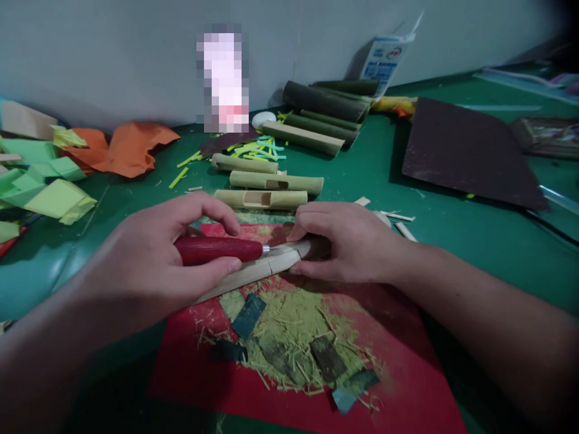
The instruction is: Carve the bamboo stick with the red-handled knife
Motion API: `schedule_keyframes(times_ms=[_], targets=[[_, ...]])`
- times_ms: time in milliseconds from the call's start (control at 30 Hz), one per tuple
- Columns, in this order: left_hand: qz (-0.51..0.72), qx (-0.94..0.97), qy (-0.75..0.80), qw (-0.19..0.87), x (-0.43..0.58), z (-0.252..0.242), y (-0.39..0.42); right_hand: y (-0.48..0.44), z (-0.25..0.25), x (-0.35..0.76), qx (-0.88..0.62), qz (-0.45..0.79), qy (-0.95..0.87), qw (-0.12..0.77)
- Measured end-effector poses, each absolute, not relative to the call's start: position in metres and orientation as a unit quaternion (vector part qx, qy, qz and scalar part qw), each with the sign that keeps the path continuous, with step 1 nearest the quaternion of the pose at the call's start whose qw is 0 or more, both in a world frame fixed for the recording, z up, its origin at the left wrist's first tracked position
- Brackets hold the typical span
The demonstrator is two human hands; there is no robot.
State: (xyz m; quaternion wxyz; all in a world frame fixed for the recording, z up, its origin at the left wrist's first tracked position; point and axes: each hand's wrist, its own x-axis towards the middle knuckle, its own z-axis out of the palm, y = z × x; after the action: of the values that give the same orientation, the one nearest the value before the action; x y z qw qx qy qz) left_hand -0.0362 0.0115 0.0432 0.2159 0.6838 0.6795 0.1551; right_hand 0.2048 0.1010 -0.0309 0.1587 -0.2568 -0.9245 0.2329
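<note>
Your left hand [149, 259] is closed around the red handle of a carving knife [219, 249], thumb underneath and fingers curled over the top. The short blade points right, onto the pale bamboo piece [265, 268] that lies slantwise over the red mat [398, 386] near the front edge of the desk. Your right hand [348, 241] is wrapped around the far end of that piece, fingers folded over it, with the thumb tip just beside the blade.

That closeness is the main danger. If the edge catches in the grain and then breaks free, I judge that it will run straight toward your right thumb and fingers, because they sit in the line of the cut. How deep the blade sits I cannot tell; your fingers hide it.

The mat carries a heap of loose shavings [294, 331] and dark peeled strips. The bamboo rests partly on that litter, so it may roll or skid under pressure, and a twist in the piece would turn the blade off its line.

Three notched bamboo tubes [262, 199] lie just behind your hands, toward the back edge, with darker green tubes [323, 102] farther back against the wall. A sudden slip of either elbow could knock them. Folded coloured papers [54, 199] lie well apart at the left edge, a dark sheet [465, 150] at the right.
</note>
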Motion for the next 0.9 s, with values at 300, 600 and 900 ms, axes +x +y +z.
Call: schedule_keyframes(times_ms=[300, 600, 900], targets=[[0.419, 0.585, 0.631, 0.29, -0.013, 0.023, 0.009, 0.101, -0.033, 0.204, -0.257, 0.225, -0.925, 0.167], [0.294, 0.831, 0.424, 0.207, -0.017, 0.004, 0.023, 0.102, -0.036, 0.204, -0.246, 0.222, -0.928, 0.172], [0.309, 0.757, 0.509, 0.267, -0.019, -0.003, 0.03, 0.102, -0.034, 0.203, -0.255, 0.212, -0.931, 0.152]])
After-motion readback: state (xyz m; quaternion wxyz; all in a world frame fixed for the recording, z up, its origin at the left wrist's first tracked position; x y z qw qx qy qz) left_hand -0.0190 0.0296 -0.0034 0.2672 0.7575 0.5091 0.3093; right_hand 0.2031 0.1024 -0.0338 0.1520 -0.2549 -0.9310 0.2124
